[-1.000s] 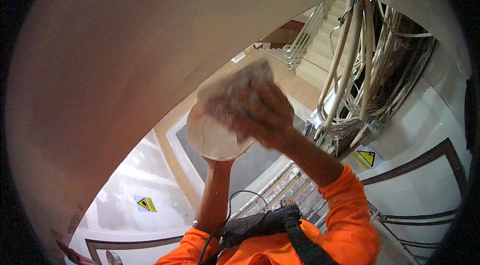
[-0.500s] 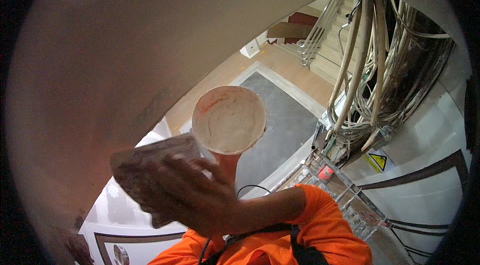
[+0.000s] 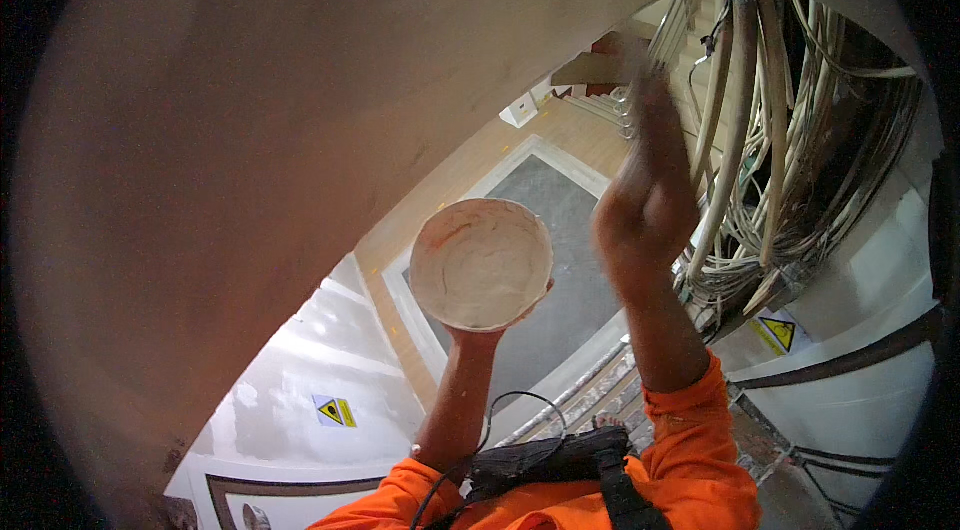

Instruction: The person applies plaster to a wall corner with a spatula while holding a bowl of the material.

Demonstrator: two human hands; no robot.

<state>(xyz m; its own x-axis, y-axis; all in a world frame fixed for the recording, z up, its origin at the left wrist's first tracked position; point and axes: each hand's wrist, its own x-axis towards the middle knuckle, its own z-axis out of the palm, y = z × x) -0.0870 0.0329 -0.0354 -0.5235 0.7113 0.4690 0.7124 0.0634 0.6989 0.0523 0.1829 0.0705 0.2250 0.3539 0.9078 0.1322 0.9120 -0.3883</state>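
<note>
My left hand (image 3: 474, 338) supports a round bowl (image 3: 428, 275) from beneath, most of its fingers hidden behind it. Pale, creamy plaster (image 3: 490, 275) with a smoothed surface fills much of the bowl. Raised on the right, my right hand (image 3: 650, 210) is smeared by motion, with the wrist bent and the fingers reaching up toward the edge of a large plastered surface (image 3: 250, 160). A dark, flat spreader appears to be in that hand, seen nearly edge-on and too blurred to outline.
Thick bundles of loose cables (image 3: 740, 150) hang close to my right arm. Below lie a dark grey floor mat (image 3: 570, 230) and a staircase with metal rails. White panels carry yellow warning signs (image 3: 334, 411). Plaster-spattered planks (image 3: 585, 400) are near my body.
My right hand has swung from the lower left, in front of my left forearm, up to the right. The bowl has shifted slightly right and down, and my left forearm is now uncovered.
</note>
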